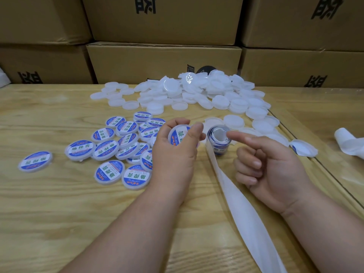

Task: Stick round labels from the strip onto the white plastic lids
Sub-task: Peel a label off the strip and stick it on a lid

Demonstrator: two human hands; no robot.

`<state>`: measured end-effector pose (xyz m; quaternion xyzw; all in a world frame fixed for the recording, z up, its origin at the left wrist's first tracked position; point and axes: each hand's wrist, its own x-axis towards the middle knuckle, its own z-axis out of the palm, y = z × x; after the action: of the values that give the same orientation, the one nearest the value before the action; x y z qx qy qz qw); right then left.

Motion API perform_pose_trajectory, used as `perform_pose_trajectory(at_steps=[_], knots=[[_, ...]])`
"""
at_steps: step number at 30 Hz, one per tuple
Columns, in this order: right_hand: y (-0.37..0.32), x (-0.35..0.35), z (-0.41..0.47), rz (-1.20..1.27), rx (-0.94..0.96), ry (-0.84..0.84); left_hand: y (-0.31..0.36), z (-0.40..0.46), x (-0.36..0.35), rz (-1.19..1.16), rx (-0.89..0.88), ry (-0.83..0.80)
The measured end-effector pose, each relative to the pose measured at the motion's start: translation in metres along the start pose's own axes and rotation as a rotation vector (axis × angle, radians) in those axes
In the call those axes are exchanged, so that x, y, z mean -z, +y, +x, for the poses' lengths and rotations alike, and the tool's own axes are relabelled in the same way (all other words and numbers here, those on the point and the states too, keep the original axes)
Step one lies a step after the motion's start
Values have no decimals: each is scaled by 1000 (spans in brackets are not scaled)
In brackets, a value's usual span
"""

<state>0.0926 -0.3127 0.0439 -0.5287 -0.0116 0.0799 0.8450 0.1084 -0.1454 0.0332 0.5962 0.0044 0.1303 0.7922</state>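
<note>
My left hand (177, 150) grips a labelled white lid (178, 134), its blue and white label facing up, at the middle of the table. Just right of it stands the label roll (217, 137), with its empty white backing strip (242, 209) trailing toward the near edge. My right hand (273, 166) hovers beside the roll with the index finger stretched toward it and the other fingers curled, holding nothing. Several labelled lids (110, 148) lie scattered on the left. A heap of plain white lids (197, 91) lies at the back.
Stacked cardboard boxes (163, 62) wall off the far side of the wooden table (59, 213). A crumpled piece of white backing (348, 142) lies at the right edge. A table seam (307, 150) runs diagonally on the right.
</note>
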Motion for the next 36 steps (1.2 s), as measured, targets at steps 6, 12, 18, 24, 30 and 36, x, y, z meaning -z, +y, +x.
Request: perform_pose_trajectory(at_steps=[6, 12, 18, 24, 30, 36], knots=[[4, 14, 8, -495, 292, 420, -1, 1, -1, -67, 59, 42], [10, 11, 7, -611, 305, 373, -1, 2, -3, -131, 91, 122], [10, 12, 7, -595, 289, 393, 2, 8, 1, -277, 145, 233], [11, 12, 7, -619, 315, 381, 4, 7, 0, -262, 150, 220], [14, 5, 1, -763, 348, 156, -4, -3, -7, 61, -38, -28], [19, 2, 0, -1013, 268, 60, -14, -4, -7, 217, -71, -22]])
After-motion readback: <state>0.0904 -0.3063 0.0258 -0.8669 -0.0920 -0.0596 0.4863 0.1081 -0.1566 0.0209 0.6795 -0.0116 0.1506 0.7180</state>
